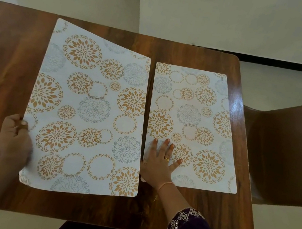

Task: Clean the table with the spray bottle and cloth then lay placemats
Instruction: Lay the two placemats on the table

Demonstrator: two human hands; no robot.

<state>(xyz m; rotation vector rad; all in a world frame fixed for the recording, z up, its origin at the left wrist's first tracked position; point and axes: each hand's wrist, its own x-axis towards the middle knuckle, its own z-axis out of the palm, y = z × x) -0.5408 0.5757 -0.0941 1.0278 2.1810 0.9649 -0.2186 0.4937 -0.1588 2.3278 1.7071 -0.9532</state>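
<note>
Head: left hand (15,136) grips placemat (91,104) edge; right hand (160,160) pressed flat.

Left placemat (88,111): white with gold and grey flower rings, long side running 12 to 6 o'clock, slightly skewed, 7 o'clock corner curling up.
Right placemat (194,126): same pattern, flat, just beside it at 3 o'clock.

Two placemats (88,111) (194,126), one table (3,68), one chair (291,149), two hands (14,138) (160,160).
</note>
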